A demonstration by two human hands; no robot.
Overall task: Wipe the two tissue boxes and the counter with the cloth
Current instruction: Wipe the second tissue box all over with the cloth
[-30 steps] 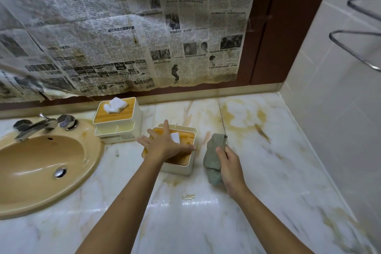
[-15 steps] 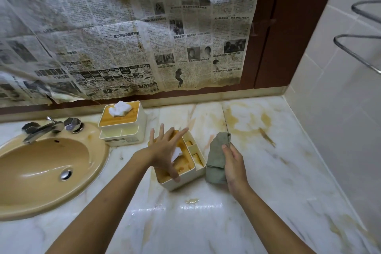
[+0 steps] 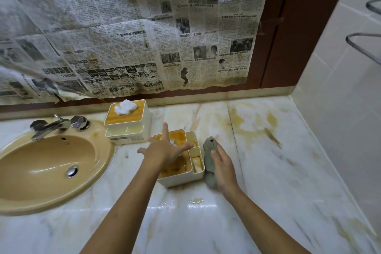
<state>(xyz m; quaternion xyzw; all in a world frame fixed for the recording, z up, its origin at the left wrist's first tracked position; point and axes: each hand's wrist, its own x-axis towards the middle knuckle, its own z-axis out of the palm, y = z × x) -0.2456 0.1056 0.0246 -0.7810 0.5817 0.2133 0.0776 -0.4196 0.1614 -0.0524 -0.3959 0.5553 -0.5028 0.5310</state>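
Two white tissue boxes with wooden lids stand on the stained marble counter [image 3: 268, 150]. The far tissue box [image 3: 127, 123] sits by the faucet with a white tissue sticking up. The near tissue box [image 3: 185, 171] is in the middle, its side compartments facing right. My left hand [image 3: 165, 150] lies flat on its lid with fingers spread. My right hand [image 3: 221, 163] presses the grey-green cloth [image 3: 208, 154] against the box's right side, fingers straight. Part of the cloth is hidden behind that hand.
A tan sink [image 3: 47, 163] with a chrome faucet [image 3: 53, 126] fills the left. Newspaper [image 3: 132, 31] covers the mirror above the counter. A tiled wall [image 3: 340, 99] with a metal rack [image 3: 367, 43] bounds the right. A small yellowish puddle [image 3: 195, 200] lies near the front.
The near box has been turned so its compartments face right. My right hand brought the cloth against the box's right side and flattened on it. My left hand stays on the lid.
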